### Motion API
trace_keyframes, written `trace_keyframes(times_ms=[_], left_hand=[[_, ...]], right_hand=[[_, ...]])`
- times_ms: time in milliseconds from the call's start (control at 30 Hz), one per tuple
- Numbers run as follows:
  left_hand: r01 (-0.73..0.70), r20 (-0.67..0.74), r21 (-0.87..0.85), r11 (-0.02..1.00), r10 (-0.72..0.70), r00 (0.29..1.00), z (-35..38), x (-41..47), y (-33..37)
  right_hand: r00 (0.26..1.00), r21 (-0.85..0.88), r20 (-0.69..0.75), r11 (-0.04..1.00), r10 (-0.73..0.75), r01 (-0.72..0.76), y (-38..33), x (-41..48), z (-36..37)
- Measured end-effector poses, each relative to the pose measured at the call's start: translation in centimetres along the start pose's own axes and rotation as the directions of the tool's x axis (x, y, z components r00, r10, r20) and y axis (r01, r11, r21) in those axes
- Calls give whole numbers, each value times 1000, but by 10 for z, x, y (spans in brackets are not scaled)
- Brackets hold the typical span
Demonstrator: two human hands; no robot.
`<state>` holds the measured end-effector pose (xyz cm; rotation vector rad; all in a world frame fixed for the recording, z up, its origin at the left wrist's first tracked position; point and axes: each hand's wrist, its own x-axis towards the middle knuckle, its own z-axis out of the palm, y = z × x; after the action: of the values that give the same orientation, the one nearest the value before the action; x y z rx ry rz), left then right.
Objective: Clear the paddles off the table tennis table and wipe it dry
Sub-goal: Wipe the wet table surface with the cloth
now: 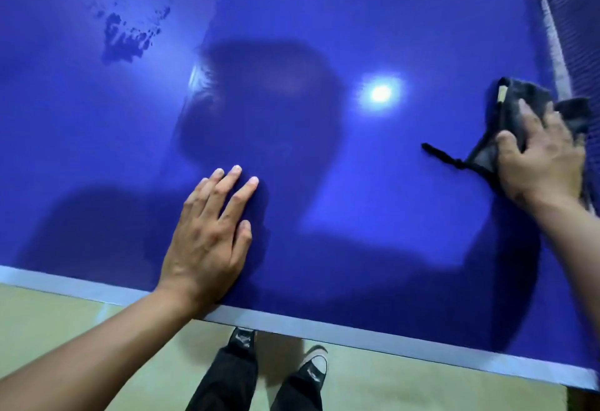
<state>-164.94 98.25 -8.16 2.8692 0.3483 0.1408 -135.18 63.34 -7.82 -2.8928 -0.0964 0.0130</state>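
The blue table tennis table point(324, 21) fills most of the view, with its white edge line point(324, 326) along the near side. My left hand point(207, 238) lies flat on the surface near that edge, fingers straight. My right hand point(542, 160) presses a crumpled dark grey cloth point(516, 108) onto the table at the far right, fingers spread over it. A thin black strap of the cloth trails to the left. A patch of water droplets point(126, 37) sits at the upper left. No paddles are in view.
The net point(565, 37) runs along the upper right edge, just beyond the cloth. A ceiling light reflects as a bright spot point(380, 92) on the table. Below the near edge are pale flooring point(65, 313) and my shoes point(311, 368).
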Motion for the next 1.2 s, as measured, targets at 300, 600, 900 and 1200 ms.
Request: trace_keyframes(times_ms=[300, 600, 900, 1200], left_hand=[[-20, -10, -87, 996, 19, 1000, 0, -2, -1], [17, -103, -183, 983, -36, 994, -20, -44, -28], [19, -36, -85, 996, -22, 999, -23, -134, -79], [74, -84, -7, 997, -74, 994, -13, -132, -65]], right_hand=[[998, -12, 42, 999, 51, -51, -14, -4, -2], [985, -38, 20, 985, -169, 170, -171, -88, 49], [837, 66, 110, 844, -536, 532, -342, -203, 86], [818, 175, 127, 825, -560, 538, -317, -213, 81]])
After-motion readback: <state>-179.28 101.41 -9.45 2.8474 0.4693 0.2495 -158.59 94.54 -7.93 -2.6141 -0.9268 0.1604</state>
